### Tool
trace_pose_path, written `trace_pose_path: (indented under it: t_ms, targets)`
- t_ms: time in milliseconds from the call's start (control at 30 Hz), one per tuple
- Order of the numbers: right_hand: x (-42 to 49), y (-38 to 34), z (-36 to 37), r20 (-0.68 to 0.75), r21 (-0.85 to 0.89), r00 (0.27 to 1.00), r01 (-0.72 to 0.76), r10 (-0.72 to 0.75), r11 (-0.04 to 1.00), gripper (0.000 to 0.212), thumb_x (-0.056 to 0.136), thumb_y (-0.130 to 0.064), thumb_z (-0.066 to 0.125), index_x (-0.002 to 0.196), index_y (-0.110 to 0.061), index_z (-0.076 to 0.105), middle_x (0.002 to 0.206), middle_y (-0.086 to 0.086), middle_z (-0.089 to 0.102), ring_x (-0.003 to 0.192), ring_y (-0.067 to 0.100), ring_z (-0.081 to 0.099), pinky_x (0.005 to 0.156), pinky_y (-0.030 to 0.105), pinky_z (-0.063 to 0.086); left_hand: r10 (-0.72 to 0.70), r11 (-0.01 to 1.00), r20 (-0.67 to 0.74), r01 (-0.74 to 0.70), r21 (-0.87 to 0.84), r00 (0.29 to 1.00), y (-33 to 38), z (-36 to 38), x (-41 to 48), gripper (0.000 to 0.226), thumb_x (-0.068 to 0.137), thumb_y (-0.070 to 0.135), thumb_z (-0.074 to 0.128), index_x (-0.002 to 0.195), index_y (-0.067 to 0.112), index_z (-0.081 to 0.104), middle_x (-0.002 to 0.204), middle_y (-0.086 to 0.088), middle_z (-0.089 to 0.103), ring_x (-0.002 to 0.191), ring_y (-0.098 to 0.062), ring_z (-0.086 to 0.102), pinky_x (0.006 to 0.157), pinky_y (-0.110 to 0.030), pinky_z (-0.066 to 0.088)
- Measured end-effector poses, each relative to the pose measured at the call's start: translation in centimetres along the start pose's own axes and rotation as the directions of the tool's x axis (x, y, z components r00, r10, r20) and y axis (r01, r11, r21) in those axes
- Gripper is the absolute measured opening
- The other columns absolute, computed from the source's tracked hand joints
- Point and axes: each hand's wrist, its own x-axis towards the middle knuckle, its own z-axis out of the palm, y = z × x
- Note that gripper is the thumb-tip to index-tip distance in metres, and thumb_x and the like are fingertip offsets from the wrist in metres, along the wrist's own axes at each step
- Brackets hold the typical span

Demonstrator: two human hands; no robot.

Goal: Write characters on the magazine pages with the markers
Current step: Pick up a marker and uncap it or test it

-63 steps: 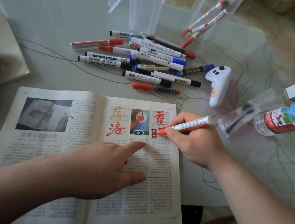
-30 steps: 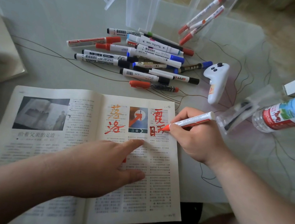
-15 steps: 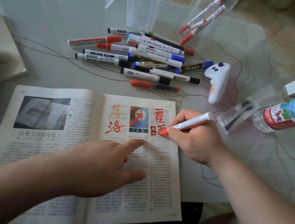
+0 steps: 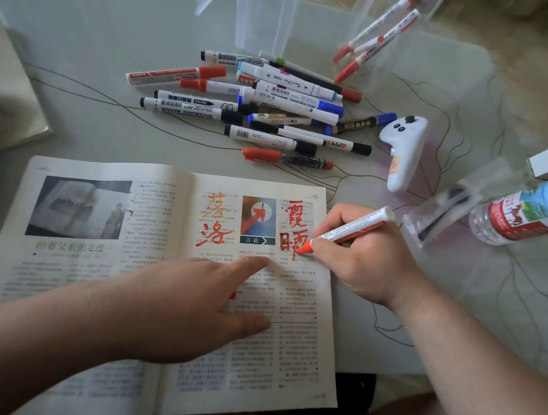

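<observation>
Pinching a red marker [image 4: 349, 232] between curled fingers, the right hand [image 4: 365, 267] sets its tip on the red characters [image 4: 293, 223] near the top right of the open magazine [image 4: 302, 355], whose small print is too blurred to read and whose lower left corner is cut off. The left hand [image 4: 191, 307] lies flat on the magazine's right page, fingers straight, covering some text. Beyond the magazine a heap of markers [image 4: 270, 117] lies on the pale glass table [image 4: 114, 32], and a clear plastic box [image 4: 266, 9] behind them is cropped at the top.
</observation>
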Motion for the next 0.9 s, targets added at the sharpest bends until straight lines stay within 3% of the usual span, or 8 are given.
trace_pose_path:
  t_ms: [200,300,433,533,633,767,900]
  targets:
    - [0.22,0.26,-0.05,-0.049,0.045,0.999,-0.004,0.006,0.999,0.014,0.072,-0.019,0.075,0.067,-0.010,0.065,0.068,0.009,0.071,0.071,0.030,0.067,0.061,0.040,0.051,0.004,1.000,-0.006,-0.004,0.000,1.000,-0.09,0.06,0.01,0.068,0.091,0.074,0.039,0.147,0.054,0.008,0.120,0.012,0.061,0.113,-0.014,0.057,0.082,-0.029,0.039]
    - [0.31,0.55,0.04,-0.067,0.019,0.998,-0.004,0.005,1.000,0.018,0.076,-0.010,0.079,0.066,-0.010,0.064,0.064,0.006,0.067,0.065,0.027,0.061,0.057,0.033,0.045,0.009,1.000,-0.003,-0.009,-0.008,1.000,-0.11,0.08,0.09,0.067,0.091,0.074,0.039,0.147,0.054,0.008,0.118,0.012,0.061,0.113,-0.013,0.057,0.082,-0.029,0.039]
    - [0.37,0.53,0.05,-0.060,0.013,0.998,-0.010,0.011,1.000,0.018,0.076,-0.009,0.079,0.066,-0.009,0.063,0.064,0.007,0.067,0.066,0.029,0.062,0.057,0.035,0.047,0.007,1.000,-0.007,-0.007,-0.022,1.000,-0.12,0.08,0.12,0.067,0.091,0.075,0.038,0.147,0.054,0.008,0.099,0.013,0.053,0.111,-0.012,0.057,0.080,-0.028,0.037]
    - [0.30,0.37,-0.05,-0.038,0.003,0.999,-0.006,0.006,1.000,0.020,0.076,-0.007,0.080,0.066,-0.009,0.063,0.064,0.008,0.067,0.066,0.030,0.061,0.057,0.037,0.048,0.009,1.000,-0.009,-0.009,-0.022,1.000,-0.10,0.06,0.04,0.066,0.091,0.075,0.038,0.146,0.054,0.009,0.102,0.011,0.057,0.111,-0.012,0.057,0.080,-0.028,0.037]
    - [0.11,0.25,-0.06,-0.030,0.001,1.000,0.003,-0.003,1.000,0.019,0.076,-0.005,0.079,0.065,-0.009,0.063,0.063,0.006,0.066,0.060,0.022,0.059,0.054,0.032,0.045,-0.001,1.000,-0.001,0.001,-0.023,1.000,-0.07,0.01,-0.04,0.066,0.090,0.075,0.036,0.146,0.054,0.008,0.093,0.009,0.049,0.109,-0.012,0.057,0.079,-0.028,0.037]
    - [0.01,0.07,-0.07,-0.029,-0.013,0.999,-0.023,0.023,1.000,0.020,0.075,-0.005,0.079,0.064,-0.009,0.063,0.061,0.003,0.065,0.056,0.011,0.054,0.053,0.027,0.041,0.000,0.999,0.009,0.001,-0.047,1.000,-0.05,-0.11,-0.03,0.062,0.092,0.075,0.031,0.146,0.053,0.011,0.107,0.013,0.059,0.110,-0.012,0.058,0.080,-0.029,0.036]
    - [-0.19,-0.28,0.00,0.013,-0.002,1.000,-0.021,0.021,1.000,0.015,0.067,-0.019,0.074,0.064,-0.009,0.065,0.066,0.005,0.070,0.066,0.023,0.065,0.058,0.039,0.053,-0.005,0.999,0.018,0.006,-0.042,1.000,0.20,-0.32,-0.22,0.054,0.098,0.066,0.029,0.146,0.050,0.012,0.110,0.015,0.062,0.108,-0.012,0.058,0.081,-0.028,0.036]
